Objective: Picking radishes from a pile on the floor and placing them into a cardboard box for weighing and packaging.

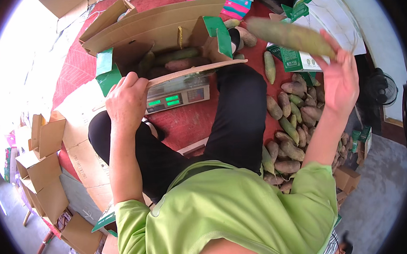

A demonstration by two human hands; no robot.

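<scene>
My right hand (341,74) is raised at the right and pinches the tapered end of a long green radish (290,34), which is blurred by motion. My left hand (127,101) is closed over the near left edge of an open cardboard carton (161,28). Inside lie several long roots, green ones (179,55) and a pinkish-brown one (186,63). The carton rests on a digital scale (179,98) with green lit displays. Beside my right leg spreads a heap of green and brownish roots (290,150).
A lone green root (269,67) lies on the red mat (180,128). White-and-green cartons (340,23) stand at the far right, near a small black fan (381,88). Flattened cardboard (83,156) and open brown boxes (45,174) line the left. A pink-and-blue box (234,6) sits behind the carton.
</scene>
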